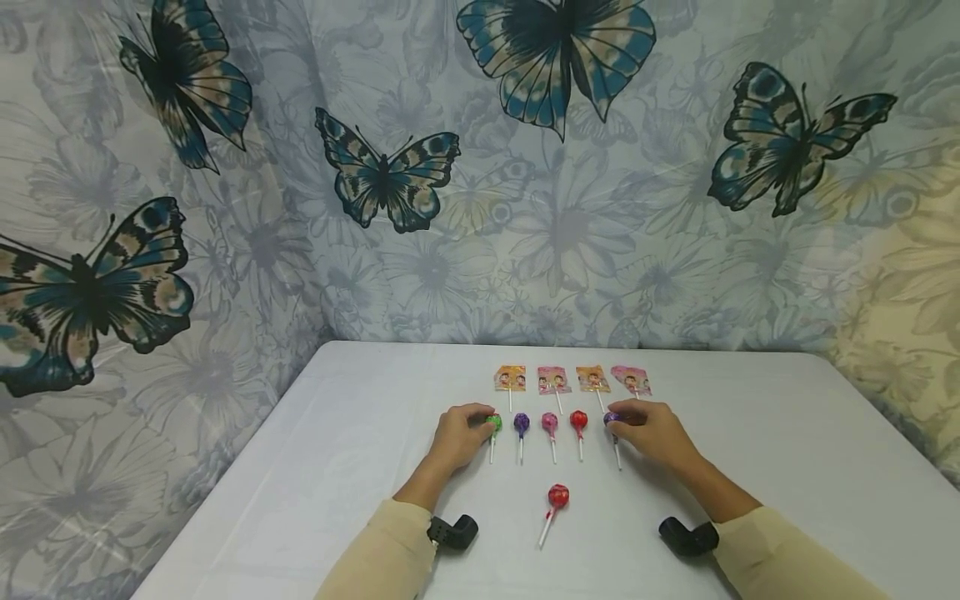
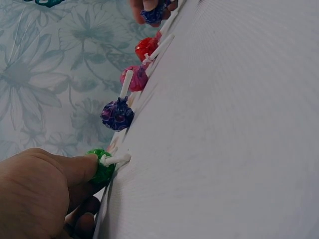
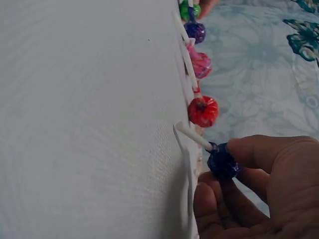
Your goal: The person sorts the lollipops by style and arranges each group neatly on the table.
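Observation:
A row of wrapped lollipops lies across the white table, sticks toward me. At the row's left end my left hand (image 1: 461, 435) pinches the green lollipop (image 2: 103, 172) by its head between thumb and fingers. At the right end my right hand (image 1: 657, 431) pinches a dark blue-purple lollipop (image 3: 223, 161) by its head. Between the hands lie a purple lollipop (image 1: 521, 423), a pink lollipop (image 1: 550, 423) and a red lollipop (image 1: 578, 420). Nearer to me, another red lollipop (image 1: 558, 497) lies alone with its stick slanting down left.
Behind the row lie several flat-wrapped lollipops, among them an orange packet (image 1: 510, 378) and a pink packet (image 1: 553, 380). The white table (image 1: 262, 483) ends at a butterfly-patterned wall cloth (image 1: 600, 250). Black wrist cameras (image 1: 453, 533) sit on both sleeves.

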A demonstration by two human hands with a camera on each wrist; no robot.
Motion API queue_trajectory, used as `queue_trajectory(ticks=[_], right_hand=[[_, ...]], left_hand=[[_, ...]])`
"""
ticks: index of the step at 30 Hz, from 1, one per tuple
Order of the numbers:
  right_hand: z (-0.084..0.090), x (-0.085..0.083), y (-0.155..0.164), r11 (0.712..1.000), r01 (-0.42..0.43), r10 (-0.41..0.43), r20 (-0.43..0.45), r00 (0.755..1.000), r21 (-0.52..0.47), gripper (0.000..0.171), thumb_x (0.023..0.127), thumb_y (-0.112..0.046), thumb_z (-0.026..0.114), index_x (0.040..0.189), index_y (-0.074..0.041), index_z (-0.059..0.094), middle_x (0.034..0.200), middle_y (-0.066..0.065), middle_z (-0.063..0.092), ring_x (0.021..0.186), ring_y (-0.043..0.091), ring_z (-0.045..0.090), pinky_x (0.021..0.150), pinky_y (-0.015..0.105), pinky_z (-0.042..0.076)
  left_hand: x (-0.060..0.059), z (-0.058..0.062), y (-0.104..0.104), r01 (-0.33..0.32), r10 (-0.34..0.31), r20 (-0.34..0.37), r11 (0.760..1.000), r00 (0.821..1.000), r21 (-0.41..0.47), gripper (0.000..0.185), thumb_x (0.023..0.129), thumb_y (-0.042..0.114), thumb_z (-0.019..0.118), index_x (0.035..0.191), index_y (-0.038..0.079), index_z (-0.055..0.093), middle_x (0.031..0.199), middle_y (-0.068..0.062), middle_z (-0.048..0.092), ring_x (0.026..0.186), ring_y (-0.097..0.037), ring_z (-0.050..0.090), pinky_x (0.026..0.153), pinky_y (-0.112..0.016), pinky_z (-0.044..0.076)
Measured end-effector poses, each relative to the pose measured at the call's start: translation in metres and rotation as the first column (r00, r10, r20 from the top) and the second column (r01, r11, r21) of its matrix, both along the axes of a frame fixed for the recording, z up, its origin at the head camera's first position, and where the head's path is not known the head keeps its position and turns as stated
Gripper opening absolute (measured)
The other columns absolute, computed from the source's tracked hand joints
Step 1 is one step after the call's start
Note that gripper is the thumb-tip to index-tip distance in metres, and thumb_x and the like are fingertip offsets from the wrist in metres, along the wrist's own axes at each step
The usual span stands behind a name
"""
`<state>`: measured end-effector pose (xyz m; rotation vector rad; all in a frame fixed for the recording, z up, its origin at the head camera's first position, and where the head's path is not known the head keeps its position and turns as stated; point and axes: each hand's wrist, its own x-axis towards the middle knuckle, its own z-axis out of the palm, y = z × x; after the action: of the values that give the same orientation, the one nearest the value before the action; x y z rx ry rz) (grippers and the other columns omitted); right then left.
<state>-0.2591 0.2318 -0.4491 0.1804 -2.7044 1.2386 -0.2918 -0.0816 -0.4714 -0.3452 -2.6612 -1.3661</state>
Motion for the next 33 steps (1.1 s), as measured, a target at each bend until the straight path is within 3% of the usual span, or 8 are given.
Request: queue_trajectory(ticks=[10,33], right_hand=[[-0.005,-0.007,-0.003,0.999,0.024,-0.027,0.056,0.998,0.049,0.029,0.087,-0.013,0.071,0.112,0.0,0.069,0.104,0.014,0.068,0.092,0.028,0.063,0.078,0.043,0.053],[-0.006,-0.011,-0.007,0.996,0.048,-0.054,0.073,0.996,0.081,0.03,0.087,-0.016,0.071,0.113,0.0,0.068,0.102,0.013,0.068,0.091,0.028,0.063,0.079,0.045,0.052]], left_hand=[[-0.001,-0.001,-0.001,0.015,-0.015,-0.012,0.999,1.0,0.032,0.021,0.087,0.01,0.072,0.108,0.008,0.073,0.11,-0.003,0.069,0.116,-0.027,0.056,0.101,-0.044,0.041],[-0.001,-0.002,0.0,0.016,-0.015,-0.008,0.999,1.0,0.034,0.022,0.087,0.012,0.072,0.108,0.009,0.073,0.111,-0.004,0.068,0.118,-0.028,0.055,0.1,-0.045,0.041]])
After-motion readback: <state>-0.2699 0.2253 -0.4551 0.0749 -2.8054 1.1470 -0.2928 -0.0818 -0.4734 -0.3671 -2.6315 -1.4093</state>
